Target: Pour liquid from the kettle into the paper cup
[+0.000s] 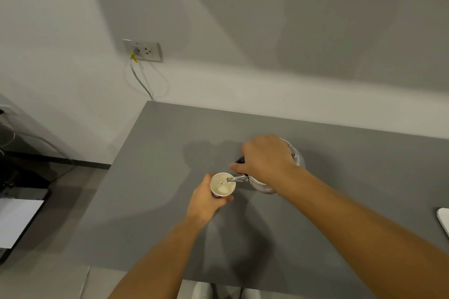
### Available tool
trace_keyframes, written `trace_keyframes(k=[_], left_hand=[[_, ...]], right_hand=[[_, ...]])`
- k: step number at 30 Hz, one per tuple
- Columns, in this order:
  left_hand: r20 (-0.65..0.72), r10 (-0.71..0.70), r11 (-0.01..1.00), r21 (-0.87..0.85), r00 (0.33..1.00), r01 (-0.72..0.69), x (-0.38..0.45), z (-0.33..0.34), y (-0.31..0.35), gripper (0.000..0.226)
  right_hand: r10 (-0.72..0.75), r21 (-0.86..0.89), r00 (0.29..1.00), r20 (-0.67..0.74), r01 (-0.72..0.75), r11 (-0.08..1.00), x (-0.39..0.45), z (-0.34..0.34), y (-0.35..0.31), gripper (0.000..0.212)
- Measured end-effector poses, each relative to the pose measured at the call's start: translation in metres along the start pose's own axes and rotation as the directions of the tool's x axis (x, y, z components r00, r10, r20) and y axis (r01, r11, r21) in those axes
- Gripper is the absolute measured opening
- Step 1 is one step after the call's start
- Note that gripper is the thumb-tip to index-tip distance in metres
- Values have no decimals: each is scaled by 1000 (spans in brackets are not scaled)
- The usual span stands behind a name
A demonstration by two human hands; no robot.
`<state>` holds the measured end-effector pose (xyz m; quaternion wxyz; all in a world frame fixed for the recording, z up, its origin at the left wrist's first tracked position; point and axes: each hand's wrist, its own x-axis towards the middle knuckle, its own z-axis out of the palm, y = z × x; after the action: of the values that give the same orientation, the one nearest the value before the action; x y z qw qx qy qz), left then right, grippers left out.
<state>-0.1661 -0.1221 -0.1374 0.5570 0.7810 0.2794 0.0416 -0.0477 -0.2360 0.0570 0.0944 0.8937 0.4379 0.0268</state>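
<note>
A silver metal kettle [264, 185] with a black handle is tilted to the left above the grey table [150, 201]. My right hand [264, 158] grips its handle from above and hides most of the body. The spout reaches over the rim of a white paper cup [222, 184] with a red lower band. Liquid shows inside the cup. My left hand [206, 201] wraps around the cup's side from the left and holds it upright.
A wall socket [143, 50] with a plugged cable sits on the white wall behind the table. A white object [443, 219] lies at the table's right edge. A dark device with a white sheet [17, 221] is on the floor to the left.
</note>
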Motion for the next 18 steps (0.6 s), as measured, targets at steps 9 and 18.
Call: trace_keyframes(k=[9,18], left_hand=[[1,-14,1000,11,1000,14,0,-1,3,59],[-1,-13,1000,-3,1000,13,1,1,0,61]], right_hand=[[-30,-98,1000,-7,29,995,2,-4,-4,52],[-39,-123,999,-4,38,992,0,-6,-8,61]])
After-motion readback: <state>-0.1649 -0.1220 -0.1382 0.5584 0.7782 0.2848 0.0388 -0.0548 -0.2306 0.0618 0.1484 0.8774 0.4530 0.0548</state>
